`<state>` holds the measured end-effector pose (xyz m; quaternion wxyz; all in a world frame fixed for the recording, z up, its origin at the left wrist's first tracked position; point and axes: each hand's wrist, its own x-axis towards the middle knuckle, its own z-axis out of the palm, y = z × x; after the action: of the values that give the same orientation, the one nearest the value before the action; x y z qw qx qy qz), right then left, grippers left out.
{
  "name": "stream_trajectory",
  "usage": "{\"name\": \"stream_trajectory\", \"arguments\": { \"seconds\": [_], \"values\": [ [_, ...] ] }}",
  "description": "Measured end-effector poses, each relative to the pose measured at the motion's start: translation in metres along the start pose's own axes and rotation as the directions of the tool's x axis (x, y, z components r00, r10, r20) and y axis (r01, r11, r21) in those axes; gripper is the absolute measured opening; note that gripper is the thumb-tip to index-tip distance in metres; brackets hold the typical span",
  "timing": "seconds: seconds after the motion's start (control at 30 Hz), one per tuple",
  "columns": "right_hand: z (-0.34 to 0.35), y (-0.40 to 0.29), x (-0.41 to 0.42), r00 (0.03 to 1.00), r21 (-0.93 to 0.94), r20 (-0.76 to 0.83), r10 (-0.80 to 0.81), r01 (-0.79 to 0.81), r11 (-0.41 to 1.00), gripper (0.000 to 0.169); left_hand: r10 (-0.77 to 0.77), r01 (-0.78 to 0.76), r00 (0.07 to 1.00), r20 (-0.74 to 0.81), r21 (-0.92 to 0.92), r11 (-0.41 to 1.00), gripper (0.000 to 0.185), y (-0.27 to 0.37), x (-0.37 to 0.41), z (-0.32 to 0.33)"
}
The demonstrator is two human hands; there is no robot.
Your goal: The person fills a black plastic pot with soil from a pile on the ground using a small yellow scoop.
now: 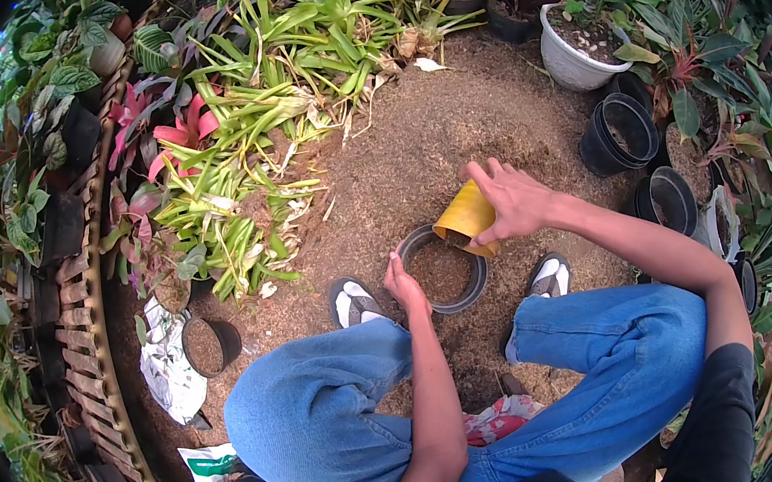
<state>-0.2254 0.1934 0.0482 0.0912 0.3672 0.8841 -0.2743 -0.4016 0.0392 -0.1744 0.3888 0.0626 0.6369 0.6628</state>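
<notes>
A round black plastic pot [444, 273] sits on the ground between my feet, with brown soil inside it. My left hand [406, 283] cups the pot's left rim, fingers against its outer wall. In my right hand [511, 199] is a yellow cylindrical container [466, 213], gripped around its side. It tilts over the pot's upper right rim, mouth facing down to the left. Some dark soil shows at the container's mouth. How full it is inside is hidden.
Uprooted green plants [309, 71] lie heaped at upper left. Stacked black pots [620, 132] and a white pot [583, 61] stand at right. On the left are a soil-filled black pot [212, 346], a white plastic bag [170, 365] and a slatted rack [88, 353].
</notes>
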Motion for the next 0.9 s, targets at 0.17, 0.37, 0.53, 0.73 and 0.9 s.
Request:
{"name": "stream_trajectory", "arguments": {
  "seconds": [0.17,0.37,0.53,0.73,0.9],
  "values": [
    [0.003,-0.035,-0.001,0.997,-0.11,0.071,-0.01,0.018,0.994,0.101,0.013,-0.013,1.0,-0.009,0.017,1.0,0.043,-0.005,-0.001,0.003],
    [0.028,-0.037,0.001,0.98,-0.386,-0.029,-0.195,0.169,0.907,0.104,0.0,0.0,1.0,0.007,0.002,1.0,0.044,0.008,-0.008,0.007],
    [0.027,-0.042,0.002,0.979,-0.335,0.013,-0.203,0.196,0.922,0.103,-0.012,0.012,1.0,0.011,0.001,1.0,0.044,0.015,-0.012,0.011],
    [0.015,-0.023,0.002,0.992,-0.058,-0.098,-0.076,0.07,0.996,0.093,-0.066,0.068,0.997,0.029,-0.073,0.995,0.043,0.012,-0.008,0.006],
    [0.024,0.042,0.005,0.976,0.244,-0.164,0.144,-0.101,0.964,0.089,0.026,-0.026,1.0,0.006,-0.013,1.0,0.043,0.001,-0.004,0.004]
  ]
}}
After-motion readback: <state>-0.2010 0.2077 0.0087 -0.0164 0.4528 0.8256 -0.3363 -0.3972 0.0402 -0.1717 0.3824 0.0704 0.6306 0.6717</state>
